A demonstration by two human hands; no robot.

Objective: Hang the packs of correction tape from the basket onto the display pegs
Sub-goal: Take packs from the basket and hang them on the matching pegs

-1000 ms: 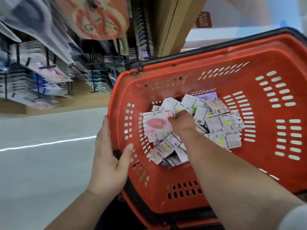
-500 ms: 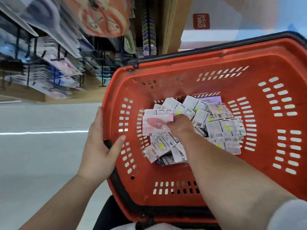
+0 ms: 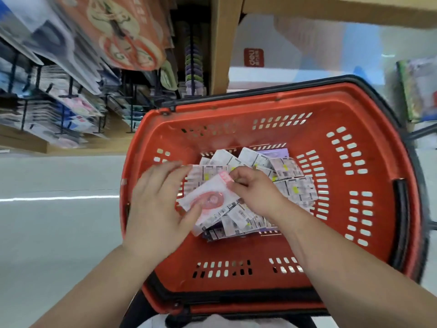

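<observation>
A red plastic basket (image 3: 331, 209) sits in front of me, holding a heap of white correction tape packs (image 3: 293, 185). One pack with a pink tape dispenser (image 3: 210, 197) is lifted above the heap, face up. My right hand (image 3: 255, 192) pinches its upper right corner. My left hand (image 3: 160, 202) reaches over the basket's left rim, thumb on the pack's lower left edge, fingers stretched behind it. The display pegs (image 3: 68, 110) with hanging stock stand at the upper left, blurred.
A wooden shelf upright (image 3: 220, 43) rises behind the basket. Fans and flat packs hang on the black peg racks at the left. Pale floor (image 3: 47, 233) lies to the left. The basket's black handle (image 3: 399, 221) lies folded along its right rim.
My left hand let go of the basket's left rim and moved in onto the pink pack. My right hand lifted that pack off the heap and turned it.
</observation>
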